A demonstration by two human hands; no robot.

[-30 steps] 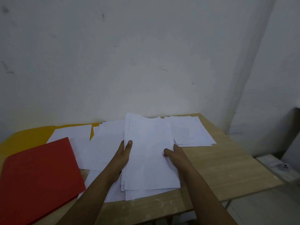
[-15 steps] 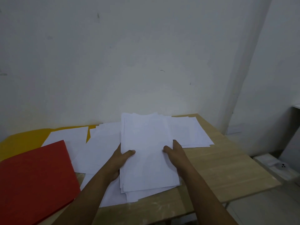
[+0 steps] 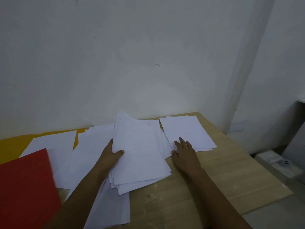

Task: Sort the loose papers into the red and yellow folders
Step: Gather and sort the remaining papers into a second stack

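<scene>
Papers (image 3: pixel 140 151) in one big pile pinched by left hand (image 3: pixel 109 154), right hand (image 3: pixel 184 152) flat with straight fingers on second pile (image 3: pixel 186 131), one red folder (image 3: pixel 24 187), one yellow folder (image 3: pixel 13 144).

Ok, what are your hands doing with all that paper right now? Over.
Left hand grips middle paper stack. Right hand flat on right stack. Red folder closed; yellow folder under loose sheets.

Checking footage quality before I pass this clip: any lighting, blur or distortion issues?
Head view: dim, flat, bluish light, no glare; red folder edge smeared by motion blur; wide-angle bending at the wall corner; left hand and paper stack reasonably sharp.
</scene>
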